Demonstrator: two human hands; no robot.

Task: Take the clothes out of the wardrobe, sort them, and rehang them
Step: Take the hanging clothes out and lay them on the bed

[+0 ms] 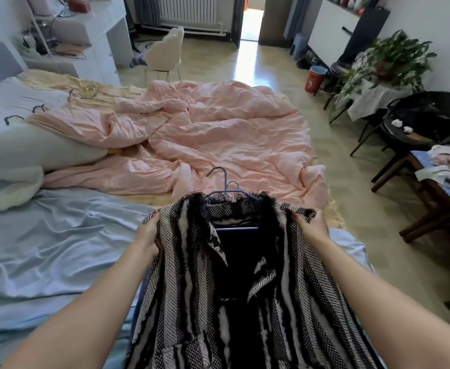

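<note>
While both hands, left hand [149, 233] and right hand [310, 227], grip the striped tweed jacket [218, 302] by its shoulders over the bed's [45, 249] near edge, on its blue hanger [225, 186]: out of the wardrobe, rehanging still left.

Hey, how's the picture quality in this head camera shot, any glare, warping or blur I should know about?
Head view: strong glare from the open doorway streaks down the glossy floor; wide-angle warping bends the room's edges; the striped jacket, its hanger and both gripping hands, left hand and right hand, look reasonably sharp, evenly lit.
</note>
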